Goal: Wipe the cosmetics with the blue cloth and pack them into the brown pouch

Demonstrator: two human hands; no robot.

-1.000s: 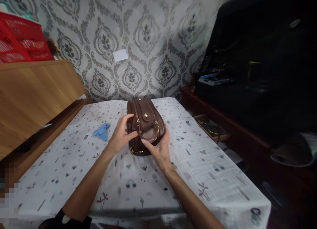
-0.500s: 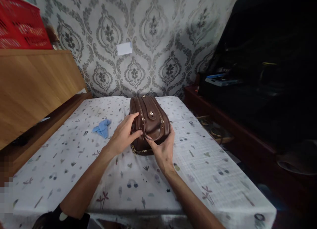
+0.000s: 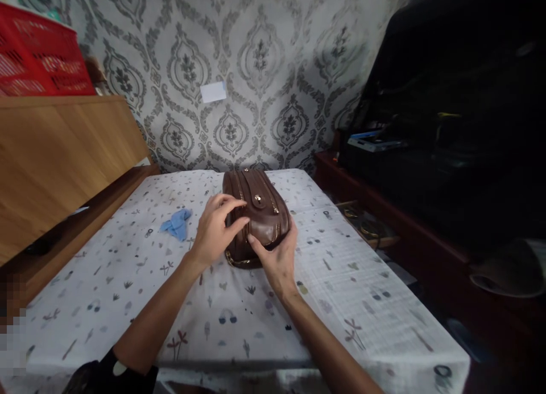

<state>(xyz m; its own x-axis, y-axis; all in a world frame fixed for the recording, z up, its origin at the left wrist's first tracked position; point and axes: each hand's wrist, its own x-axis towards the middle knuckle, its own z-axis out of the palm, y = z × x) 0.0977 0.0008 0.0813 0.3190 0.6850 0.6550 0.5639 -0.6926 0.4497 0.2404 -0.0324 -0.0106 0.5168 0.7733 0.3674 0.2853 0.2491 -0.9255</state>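
A brown leather-look bag (image 3: 265, 224) with gold zips and a round metal stud on its top flap lies on the patterned cloth. My left hand (image 3: 216, 226) is over the bag's left side, thumb and forefinger apart with a gap between their tips. Nothing shows between them; its other fingers are partly hidden behind. Around the near right corner of the bag my right hand (image 3: 279, 259) is closed, the thumb pressed on the near end and the fingers along the right side, mostly out of sight.
A crumpled light blue cloth (image 3: 177, 224) lies left of the bag on the white printed tablecloth (image 3: 230, 337). A wooden cabinet (image 3: 72, 149) carrying a red basket (image 3: 42, 58) stands at left. Dark furniture (image 3: 426, 223) with an open drawer (image 3: 371, 229) is at right.
My left hand has lifted slightly off the bag's near left side. The loop handle arched over the near end is no longer visible there, and a zip shows instead. My right hand stays on the bag.
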